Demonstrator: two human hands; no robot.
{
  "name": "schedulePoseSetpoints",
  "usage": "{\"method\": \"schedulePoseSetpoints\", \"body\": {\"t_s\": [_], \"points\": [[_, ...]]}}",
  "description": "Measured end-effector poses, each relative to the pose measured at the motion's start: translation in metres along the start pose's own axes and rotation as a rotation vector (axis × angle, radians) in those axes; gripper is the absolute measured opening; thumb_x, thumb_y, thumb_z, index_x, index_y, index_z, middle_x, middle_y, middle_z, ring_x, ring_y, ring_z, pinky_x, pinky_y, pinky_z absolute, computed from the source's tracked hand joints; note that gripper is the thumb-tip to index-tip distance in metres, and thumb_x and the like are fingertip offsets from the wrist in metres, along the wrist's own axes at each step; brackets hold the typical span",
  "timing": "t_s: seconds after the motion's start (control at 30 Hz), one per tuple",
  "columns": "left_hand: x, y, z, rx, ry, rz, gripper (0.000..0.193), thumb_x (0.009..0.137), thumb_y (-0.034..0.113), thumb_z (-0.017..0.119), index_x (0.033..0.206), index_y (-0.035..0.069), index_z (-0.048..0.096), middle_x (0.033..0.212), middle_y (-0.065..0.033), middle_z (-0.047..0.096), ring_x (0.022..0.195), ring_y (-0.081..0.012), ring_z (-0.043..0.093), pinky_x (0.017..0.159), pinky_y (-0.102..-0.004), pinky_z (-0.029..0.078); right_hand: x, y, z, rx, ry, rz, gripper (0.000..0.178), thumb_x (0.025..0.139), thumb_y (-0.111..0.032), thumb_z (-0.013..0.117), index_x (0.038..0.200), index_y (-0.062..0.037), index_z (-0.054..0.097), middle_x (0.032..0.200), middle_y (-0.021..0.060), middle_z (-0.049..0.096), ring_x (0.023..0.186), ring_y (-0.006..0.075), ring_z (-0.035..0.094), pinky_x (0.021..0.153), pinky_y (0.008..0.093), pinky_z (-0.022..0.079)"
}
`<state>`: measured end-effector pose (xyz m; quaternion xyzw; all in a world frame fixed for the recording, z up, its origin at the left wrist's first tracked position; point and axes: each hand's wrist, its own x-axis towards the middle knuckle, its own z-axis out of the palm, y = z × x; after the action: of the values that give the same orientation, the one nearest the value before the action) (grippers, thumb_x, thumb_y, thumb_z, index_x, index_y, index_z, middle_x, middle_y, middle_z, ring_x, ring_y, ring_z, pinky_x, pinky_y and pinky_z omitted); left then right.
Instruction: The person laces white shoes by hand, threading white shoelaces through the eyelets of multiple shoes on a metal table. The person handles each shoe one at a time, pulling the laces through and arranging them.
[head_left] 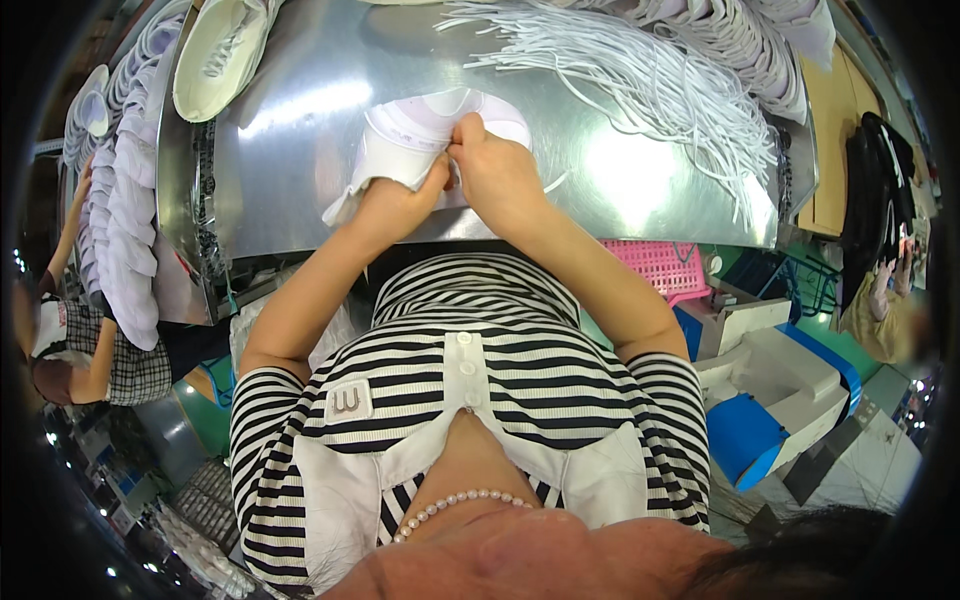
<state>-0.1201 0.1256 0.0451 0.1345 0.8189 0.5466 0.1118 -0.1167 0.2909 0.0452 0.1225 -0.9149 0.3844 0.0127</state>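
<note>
A white shoe upper (410, 125) with pale lilac panels is held just above the near part of the metal table. My left hand (405, 200) is partly inside its opening, thumb and fingers closed on the upper's edge. On the right side of the upper, my right hand (490, 170) is closed in a pinch, its fingertips close to those of the left. What the right fingertips grip is too small to make out. A short end of white shoelace (558, 182) sticks out beside my right wrist.
Loose white shoelaces (640, 85) are heaped at the right of the metal table (300, 190). Stacked uppers (740, 60) lie behind them. A cream shoe (222, 65) rests far left, near hanging uppers (130, 220) and another person (110, 350). A pink basket (655, 265) stands below right.
</note>
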Motion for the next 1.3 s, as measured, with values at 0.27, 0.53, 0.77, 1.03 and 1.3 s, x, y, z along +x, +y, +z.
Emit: {"method": "schedulePoseSetpoints", "body": {"t_s": [0.27, 0.53, 0.77, 1.03, 1.3], "points": [[0.02, -0.003, -0.037, -0.451, -0.317, -0.481, 0.018, 0.091, 0.017, 0.06, 0.08, 0.005, 0.067, 0.078, 0.0006, 0.063, 0.076, -0.0074, 0.056, 0.072, -0.0231, 0.044, 0.014, 0.002, -0.059, -0.108, -0.038, 0.067, 0.019, 0.094, -0.016, 0.059, 0.105, -0.0007, 0.056, 0.084, 0.0212, 0.068, 0.081, 0.0386, 0.067, 0.069, 0.0463, 0.051], [0.022, 0.01, -0.016, -0.19, 0.025, -0.428, 0.038, 0.085, 0.016, 0.075, 0.118, 0.001, 0.064, 0.109, -0.005, 0.068, 0.097, -0.0152, 0.064, 0.084, -0.0299, 0.051, 0.019, 0.028, 0.005, 0.323, 0.182, 0.026, 0.019, 0.099, -0.017, 0.053, 0.112, -0.0047, 0.059, 0.081, 0.0136, 0.068, 0.072, 0.0294, 0.066, 0.068, 0.0382, 0.05], [0.016, 0.02, -0.044, -0.477, -0.321, -0.599, 0.027, 0.082, 0.011, 0.076, 0.106, 0.003, 0.068, 0.098, -0.004, 0.067, 0.087, -0.0154, 0.063, 0.078, -0.027, 0.049, 0.027, 0.027, 0.011, 0.147, 0.213, 0.124, 0.016, 0.096, -0.015, 0.055, 0.104, -0.0016, 0.057, 0.085, 0.0175, 0.069, 0.079, 0.0376, 0.067, 0.071, 0.0456, 0.051], [-0.036, 0.117, -0.176, -1.419, 0.078, 0.427, 0.033, 0.078, -0.009, 0.067, 0.102, 0.004, 0.05, 0.081, -0.0009, 0.045, 0.068, -0.0115, 0.041, 0.065, -0.0262, 0.037, 0.03, 0.024, 0.019, 0.151, 0.366, 0.129, 0.017, 0.096, -0.014, 0.055, 0.106, -0.0005, 0.058, 0.091, 0.018, 0.069, 0.082, 0.0377, 0.067, 0.073, 0.0451, 0.053], [-0.022, 0.032, -0.018, 0.563, 0.175, 0.382, 0.014, 0.072, 0.008, 0.078, 0.079, 0.006, 0.065, 0.104, -0.0086, 0.061, 0.099, -0.0304, 0.056, 0.089, -0.0403, 0.043, 0.026, 0.026, 0.002, 0.473, 0.31, 0.201, 0.022, 0.098, -0.016, 0.055, 0.113, -0.0015, 0.06, 0.086, 0.0133, 0.07, 0.072, 0.0242, 0.067, 0.066, 0.035, 0.051]]}}
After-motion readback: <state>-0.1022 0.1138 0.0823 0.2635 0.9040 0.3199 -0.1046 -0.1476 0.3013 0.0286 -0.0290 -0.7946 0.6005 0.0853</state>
